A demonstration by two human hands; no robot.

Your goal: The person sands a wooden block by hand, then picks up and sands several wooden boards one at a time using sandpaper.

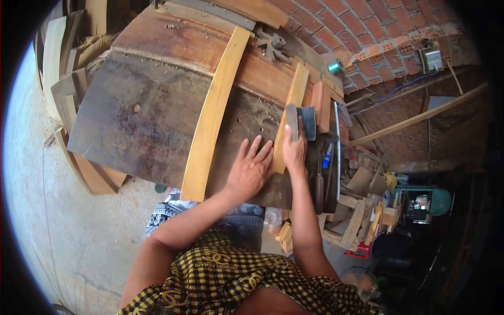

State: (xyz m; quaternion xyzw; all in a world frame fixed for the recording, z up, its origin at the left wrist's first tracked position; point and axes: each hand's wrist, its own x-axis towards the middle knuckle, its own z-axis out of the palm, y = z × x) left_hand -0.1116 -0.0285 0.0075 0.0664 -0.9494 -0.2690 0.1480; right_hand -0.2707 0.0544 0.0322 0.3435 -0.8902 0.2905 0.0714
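My right hand (295, 149) is closed on a piece of sandpaper (292, 116), grey on the near face, with a dark curled flap standing to its right. That hand is at the right edge of a short, narrow yellow wood strip (298, 86), which lies lengthwise on the workbench (152, 115). My left hand (249, 172) lies flat with fingers stretched out, its fingertips reaching the strip's left edge near the close end. Left of that hand, a longer curved yellow wood piece (216, 113) lies across the bench, its near end jutting past the front edge.
Reddish wood blocks (321, 105), a blue-capped item (328, 156) and a dark-handled tool (319, 186) lie at the bench's right side. A metal star-shaped part (273, 46) and a green spool (334, 67) sit toward the back. Curved boards (55, 63) lean at left.
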